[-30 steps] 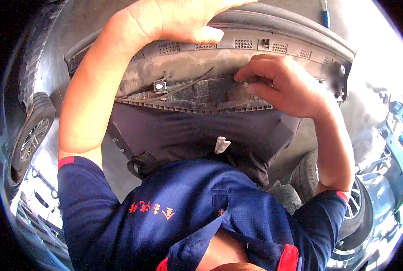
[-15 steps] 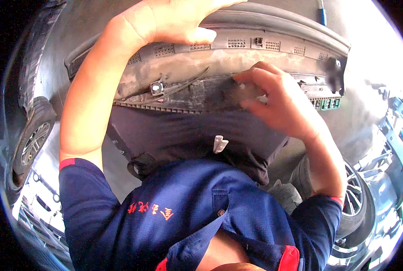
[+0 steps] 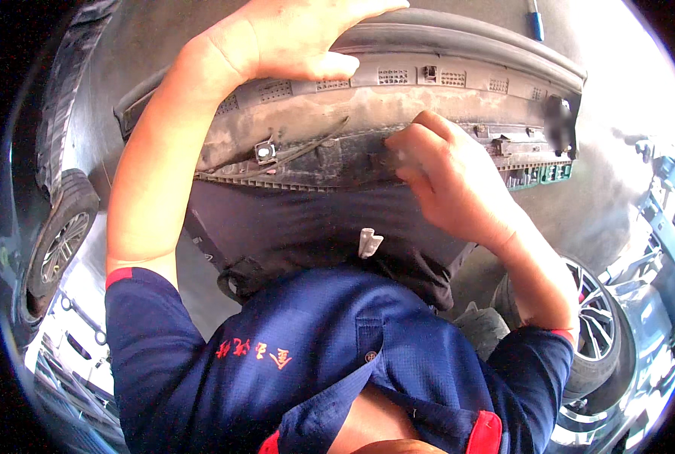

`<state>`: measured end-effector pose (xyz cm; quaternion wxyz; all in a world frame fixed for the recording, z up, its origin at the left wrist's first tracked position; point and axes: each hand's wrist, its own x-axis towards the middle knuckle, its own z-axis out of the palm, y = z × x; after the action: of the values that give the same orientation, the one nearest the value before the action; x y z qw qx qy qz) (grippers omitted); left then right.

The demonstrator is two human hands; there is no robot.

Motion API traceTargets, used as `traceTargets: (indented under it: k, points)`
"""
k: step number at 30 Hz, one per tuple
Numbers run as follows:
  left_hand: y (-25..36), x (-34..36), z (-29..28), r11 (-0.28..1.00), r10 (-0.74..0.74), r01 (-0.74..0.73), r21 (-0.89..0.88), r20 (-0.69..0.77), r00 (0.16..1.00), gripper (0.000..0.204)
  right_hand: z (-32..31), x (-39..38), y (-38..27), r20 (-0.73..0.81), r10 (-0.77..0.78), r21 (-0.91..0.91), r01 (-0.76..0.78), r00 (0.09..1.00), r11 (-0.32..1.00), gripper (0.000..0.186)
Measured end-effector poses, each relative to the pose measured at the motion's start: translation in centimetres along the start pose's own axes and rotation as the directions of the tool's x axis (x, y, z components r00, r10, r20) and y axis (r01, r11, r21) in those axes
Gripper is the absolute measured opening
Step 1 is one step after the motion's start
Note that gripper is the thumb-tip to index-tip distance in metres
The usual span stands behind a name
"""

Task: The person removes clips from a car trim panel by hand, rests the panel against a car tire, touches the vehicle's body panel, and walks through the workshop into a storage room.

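Observation:
A long, dirty dark plastic car bumper panel [image 3: 288,121] lies across my lap, its inner side facing up. My left hand [image 3: 296,38] rests over its far edge at the left of centre, fingers stretched out and thumb apart; some fingertips run to the top of the picture. At the near strip of the panel, right of centre, my right hand [image 3: 458,170] is closed with curled fingers. What it pinches is dark and smeared, and I cannot make it out. A small square sensor-like part [image 3: 265,152] and a loose thin cable [image 3: 307,145] sit left of that hand.
A green connector-like piece [image 3: 555,173] is at the panel's right end. Beyond it, a blue-handled tool [image 3: 535,26] lies on the floor. A car wheel [image 3: 61,238] is at the left, another wheel [image 3: 596,325] at the right, near blue-grey parts [image 3: 666,250].
My right hand's fingers have drawn closer together and shifted slightly left and down along the panel. My left hand stays nearly in place.

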<state>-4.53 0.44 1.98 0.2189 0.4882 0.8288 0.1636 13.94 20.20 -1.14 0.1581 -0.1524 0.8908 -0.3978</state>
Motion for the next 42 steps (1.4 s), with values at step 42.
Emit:
traceTargets:
  k: [42]
  points:
    - [-0.2, 0.0, 0.6, 1.0, 0.001, -0.001, 0.007, 0.0, 1.0, 0.075, -1.2, 1.2, 1.3, 0.183, -0.177, -0.167, 0.208, 0.967, 0.964, 0.05]
